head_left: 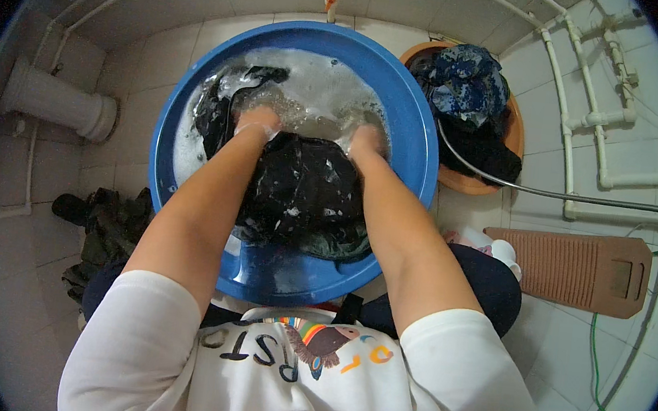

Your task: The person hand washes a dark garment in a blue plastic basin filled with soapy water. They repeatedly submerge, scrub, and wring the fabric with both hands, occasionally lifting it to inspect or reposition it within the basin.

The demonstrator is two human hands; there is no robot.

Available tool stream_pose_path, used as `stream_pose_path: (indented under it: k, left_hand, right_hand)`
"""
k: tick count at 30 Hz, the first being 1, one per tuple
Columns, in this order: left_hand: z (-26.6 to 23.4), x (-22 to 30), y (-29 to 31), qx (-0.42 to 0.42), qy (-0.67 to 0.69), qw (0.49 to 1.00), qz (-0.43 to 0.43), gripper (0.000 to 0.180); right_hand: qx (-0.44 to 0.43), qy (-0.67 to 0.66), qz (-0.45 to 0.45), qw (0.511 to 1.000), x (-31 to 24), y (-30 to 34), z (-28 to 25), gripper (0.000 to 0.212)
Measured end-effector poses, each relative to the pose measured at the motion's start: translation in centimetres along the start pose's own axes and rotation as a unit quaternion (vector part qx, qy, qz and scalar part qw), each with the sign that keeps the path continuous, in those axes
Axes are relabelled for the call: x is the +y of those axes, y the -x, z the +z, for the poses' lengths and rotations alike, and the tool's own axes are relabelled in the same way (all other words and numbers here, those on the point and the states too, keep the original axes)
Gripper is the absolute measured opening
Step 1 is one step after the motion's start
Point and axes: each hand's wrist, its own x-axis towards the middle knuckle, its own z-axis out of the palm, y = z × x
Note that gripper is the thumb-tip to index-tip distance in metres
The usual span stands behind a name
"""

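An orange tub [518,117] sits on the pale tile floor [542,388] at the upper right, with a blue patterned cloth [470,80] and a black cloth [487,154] piled inside it. A shiny silver hose [586,200] bends across the tub from the right. Below lies a brown washboard [563,266] with bumpy ridges, and a thin green cord [595,370] curls near it. White pipes [643,181] run along the right wall. A fat white pipe [59,102] sticks out on the left, above crumpled dark green clothes [114,223]
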Motion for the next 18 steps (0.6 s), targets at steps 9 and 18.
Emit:
stream_pose_path:
  k: [9, 18]
  left_hand:
    - [-3.0, 0.8, 6.9, -0.158, 0.812, 0.556, 0.081, 0.043]
    - [2.0, -2.1, 11.5, -0.27, 0.871, 0.339, 0.232, 0.04]
  right_hand:
    - [0.081, -0.453, -0.248, 0.853, -9.7, 10.9, -5.5, 0.04]
    - [0.158, -0.141, -0.646, 0.733, -11.6, 24.6, -5.5, 0.034]
